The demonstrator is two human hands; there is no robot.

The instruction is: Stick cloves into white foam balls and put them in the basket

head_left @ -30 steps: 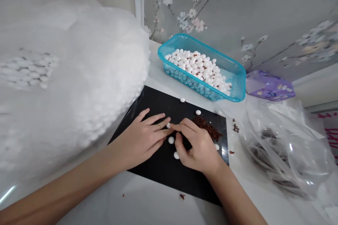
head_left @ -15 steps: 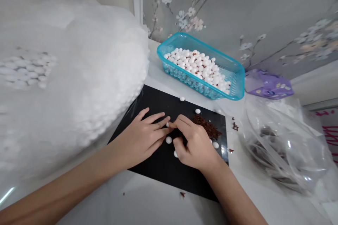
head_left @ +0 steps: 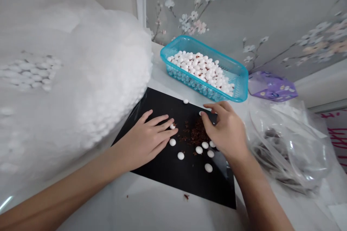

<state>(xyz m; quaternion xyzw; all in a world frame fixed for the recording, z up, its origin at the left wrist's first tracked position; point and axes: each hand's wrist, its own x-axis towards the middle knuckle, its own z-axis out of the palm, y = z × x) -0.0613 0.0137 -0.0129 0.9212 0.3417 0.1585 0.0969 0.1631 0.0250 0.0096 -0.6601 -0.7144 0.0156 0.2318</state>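
Grip [head_left: 227,128] at right ajar beside ball [head_left: 200,113]

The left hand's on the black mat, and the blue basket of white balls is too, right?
Not quite: the head view shows the blue basket of white balls on the white table, past the black mat. The left hand is on the mat.

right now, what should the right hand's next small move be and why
Probably close the right hand gently onto the white ball near the far edge of the black sheet: that ball sits at the thumb tip, while thumb and index finger look parted. The left hand lies spread beside another ball, so it could stay put.
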